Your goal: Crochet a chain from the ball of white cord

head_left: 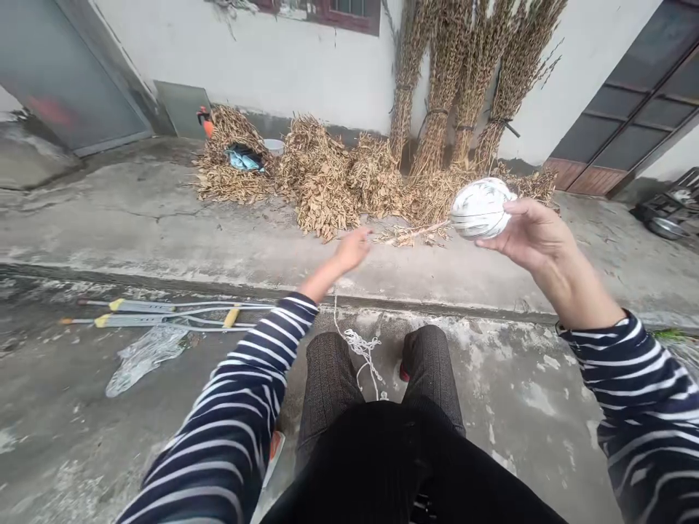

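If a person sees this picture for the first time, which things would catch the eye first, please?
Probably the white wound ball, held up in the right hand to the right of the picture's centre. Behind it, tall bundles of dried stalks stand against the pale wall. At the left, metal crutches lie on the ground near a crumpled clear plastic sheet.

Remote feed: soft, even daylight, shadows faint. I log motion blur on the left hand [352, 249], dial centre; door [628, 102] at two o'clock leans, edge-stretched.
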{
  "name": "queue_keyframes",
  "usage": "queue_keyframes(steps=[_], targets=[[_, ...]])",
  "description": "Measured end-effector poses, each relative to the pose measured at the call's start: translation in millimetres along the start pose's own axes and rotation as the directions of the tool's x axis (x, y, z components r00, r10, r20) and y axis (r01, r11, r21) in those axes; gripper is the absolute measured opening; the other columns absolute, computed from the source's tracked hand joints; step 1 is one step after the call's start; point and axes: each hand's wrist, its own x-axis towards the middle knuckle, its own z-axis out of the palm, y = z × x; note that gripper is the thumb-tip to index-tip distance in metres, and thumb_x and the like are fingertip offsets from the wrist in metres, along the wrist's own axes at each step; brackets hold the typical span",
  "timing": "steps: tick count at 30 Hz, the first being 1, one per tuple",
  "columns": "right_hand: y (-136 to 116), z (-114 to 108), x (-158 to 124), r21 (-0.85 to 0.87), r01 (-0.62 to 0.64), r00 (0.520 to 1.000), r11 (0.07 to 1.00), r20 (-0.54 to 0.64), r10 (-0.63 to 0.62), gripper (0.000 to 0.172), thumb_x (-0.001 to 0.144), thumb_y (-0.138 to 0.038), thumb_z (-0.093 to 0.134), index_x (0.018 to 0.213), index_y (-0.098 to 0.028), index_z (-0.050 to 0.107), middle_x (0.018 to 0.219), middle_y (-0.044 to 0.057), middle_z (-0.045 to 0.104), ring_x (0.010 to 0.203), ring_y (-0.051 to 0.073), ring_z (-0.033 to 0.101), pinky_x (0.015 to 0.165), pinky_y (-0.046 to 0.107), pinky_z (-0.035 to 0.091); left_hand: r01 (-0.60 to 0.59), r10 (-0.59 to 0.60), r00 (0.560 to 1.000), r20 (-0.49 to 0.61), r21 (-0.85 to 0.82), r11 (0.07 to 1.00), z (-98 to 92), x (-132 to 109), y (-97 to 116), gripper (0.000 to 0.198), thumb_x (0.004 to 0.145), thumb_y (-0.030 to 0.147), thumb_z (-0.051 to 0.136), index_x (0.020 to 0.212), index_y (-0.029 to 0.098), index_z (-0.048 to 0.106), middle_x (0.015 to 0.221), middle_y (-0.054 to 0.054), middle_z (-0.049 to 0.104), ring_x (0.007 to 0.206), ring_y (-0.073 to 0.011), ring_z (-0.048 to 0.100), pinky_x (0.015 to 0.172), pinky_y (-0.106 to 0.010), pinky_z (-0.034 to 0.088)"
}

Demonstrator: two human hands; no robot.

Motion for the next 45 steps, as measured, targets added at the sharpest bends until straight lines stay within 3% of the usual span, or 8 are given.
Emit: queue_keyframes(steps=[4, 8, 12, 17, 25, 36, 40, 45], targets=[[10.0, 18.8, 7.0, -0.02, -0.019, 0.997, 1.0, 0.08, 0.02, 0.051, 0.069, -0.032, 0.076, 0.117, -0.019, 0.066, 0.111, 0.008, 0.075, 0.1, 0.025, 0.074, 0.07, 0.035, 0.067, -0.033, 0.134, 0.963, 0.235, -0.392, 0.919, 88.7, -30.9, 41.2, 0.048, 0.086, 0.013, 0.075, 0.133, 0.021, 0.068, 0.147, -0.013, 0.063, 0.121, -0.0257, 0.066, 0.08, -0.03, 0.062], [13.5, 30.8, 13.6, 0.001, -0.052, 0.993, 0.999, 0.103, 0.051, 0.052, 0.067, -0.031, 0.078, 0.116, -0.019, 0.067, 0.115, 0.008, 0.074, 0.099, 0.023, 0.073, 0.069, 0.032, 0.068, 0.041, 0.174, 0.947, 0.27, -0.64, 0.768, 120.1, -60.5, 60.4, 0.043, 0.083, 0.023, 0.083, 0.122, 0.014, 0.069, 0.113, -0.011, 0.076, 0.1, -0.0189, 0.073, 0.081, -0.028, 0.061], [19.1, 29.4, 19.9, 0.001, -0.08, 0.991, 0.997, 0.111, 0.079, 0.053, 0.068, -0.032, 0.078, 0.118, -0.018, 0.068, 0.113, 0.008, 0.074, 0.089, 0.02, 0.073, 0.061, 0.027, 0.065, 0.112, 0.07, 0.963, 0.26, -0.622, 0.775, 106.8, -71.0, 56.8, 0.038, 0.083, 0.031, 0.086, 0.111, 0.011, 0.069, 0.073, -0.001, 0.073, 0.063, -0.0104, 0.067, 0.067, -0.024, 0.056], [29.5, 24.9, 20.7, -0.045, -0.131, 0.979, 0.99, 0.151, 0.136, 0.056, 0.062, -0.029, 0.081, 0.115, -0.015, 0.068, 0.108, 0.011, 0.075, 0.081, 0.021, 0.072, 0.06, 0.032, 0.066, 0.113, 0.035, 0.955, 0.296, -0.467, 0.877, 85.2, -71.4, 60.0, 0.015, 0.088, 0.02, 0.078, 0.092, 0.011, 0.068, 0.053, 0.004, 0.062, 0.042, -0.0065, 0.053, 0.049, -0.02, 0.044], [20.1, 26.8, 3.8, -0.08, -0.052, 0.98, 0.995, 0.188, 0.067, 0.062, 0.062, -0.026, 0.076, 0.123, -0.02, 0.065, 0.116, 0.01, 0.073, 0.089, 0.025, 0.072, 0.069, 0.04, 0.067, 0.043, 0.11, 0.938, 0.329, -0.425, 0.904, 66.1, -61.0, 55.7, 0.022, 0.096, 0.024, 0.069, 0.079, 0.01, 0.069, 0.076, -0.006, 0.073, 0.063, -0.0103, 0.067, 0.055, -0.021, 0.05], [11.8, 21.6, -6.8, -0.271, 0.065, 0.997, 0.96, 0.06, -0.051, 0.057, 0.051, -0.021, 0.083, 0.106, -0.02, 0.067, 0.104, 0.007, 0.07, 0.095, 0.026, 0.068, 0.08, 0.048, 0.064, 0.283, -0.045, 0.883, 0.467, -0.454, 0.845, 60.5, -70.8, 8.0, 0.022, 0.09, 0.029, 0.075, 0.083, 0.008, 0.073, 0.096, -0.014, 0.078, 0.081, -0.0135, 0.072, 0.072, -0.025, 0.057], [19.5, 23.6, -8.0, -0.419, 0.157, 0.985, 0.894, -0.001, -0.174, 0.055, 0.052, -0.018, 0.083, 0.105, -0.019, 0.068, 0.106, 0.007, 0.069, 0.101, 0.027, 0.067, 0.09, 0.048, 0.063, 0.391, -0.033, 0.809, 0.587, -0.496, 0.775, 53.8, -74.8, 2.7, 0.032, 0.084, 0.038, 0.082, 0.083, 0.01, 0.068, 0.082, -0.009, 0.074, 0.069, -0.0128, 0.069, 0.064, -0.024, 0.054], [33.4, 24.6, -1.7, -0.42, 0.193, 0.976, 0.887, -0.011, -0.217, 0.056, 0.054, -0.02, 0.079, 0.108, -0.02, 0.062, 0.109, 0.006, 0.066, 0.097, 0.024, 0.065, 0.085, 0.045, 0.061, 0.497, 0.017, 0.722, 0.692, -0.536, 0.683, 54.4, -94.4, 6.9, 0.037, 0.081, 0.044, 0.081, 0.074, 0.015, 0.059, 0.065, -0.004, 0.064, 0.052, -0.0111, 0.059, 0.048, -0.022, 0.041]])
